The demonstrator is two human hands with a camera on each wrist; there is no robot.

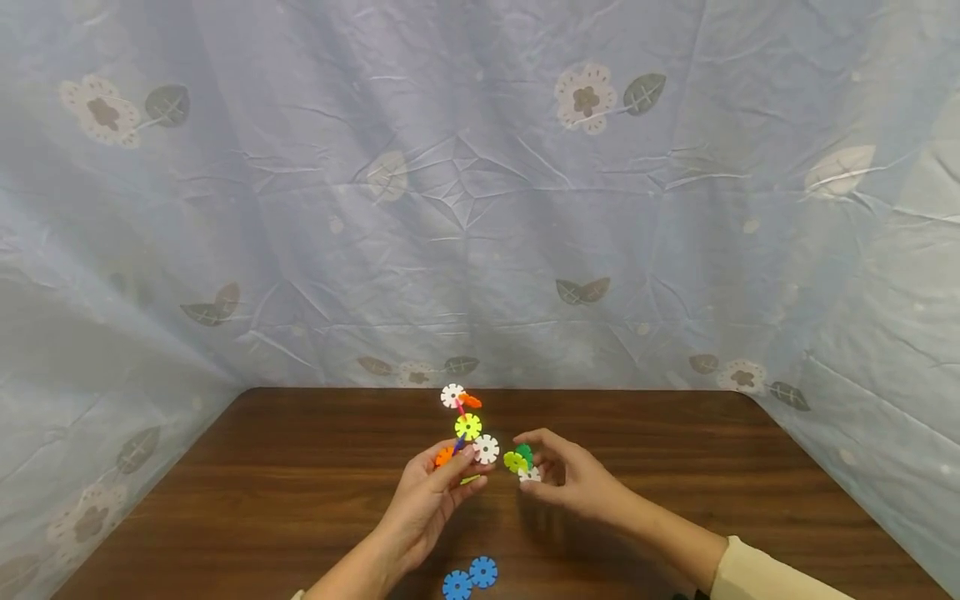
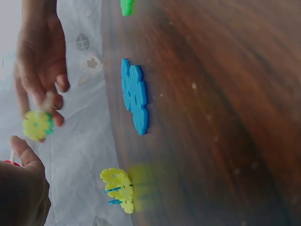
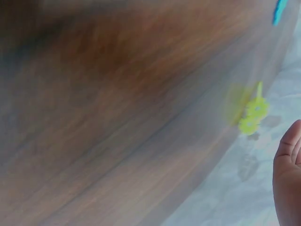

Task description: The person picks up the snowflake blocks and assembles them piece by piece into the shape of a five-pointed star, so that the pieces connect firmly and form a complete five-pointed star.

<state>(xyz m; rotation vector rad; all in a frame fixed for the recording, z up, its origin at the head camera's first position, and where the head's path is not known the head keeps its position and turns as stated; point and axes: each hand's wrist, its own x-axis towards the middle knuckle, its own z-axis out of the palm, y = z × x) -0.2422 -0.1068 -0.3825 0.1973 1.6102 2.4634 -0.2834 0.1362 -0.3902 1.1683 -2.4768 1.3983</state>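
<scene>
My left hand holds an assembly of notched plastic snowflake discs between thumb and fingers above the table. A white disc tops it, with an orange disc beside it. Lower down are a yellow disc, another white disc and an orange disc, partly covered by the fingers. To the right, my right hand pinches a smaller joined group: a yellow-green disc, a green disc and a white disc. A gap separates the two groups.
Two joined blue discs lie on the brown wooden table near its front. The left wrist view also has a yellow disc cluster with blue parts and a green piece. Patterned cloth hangs behind the table.
</scene>
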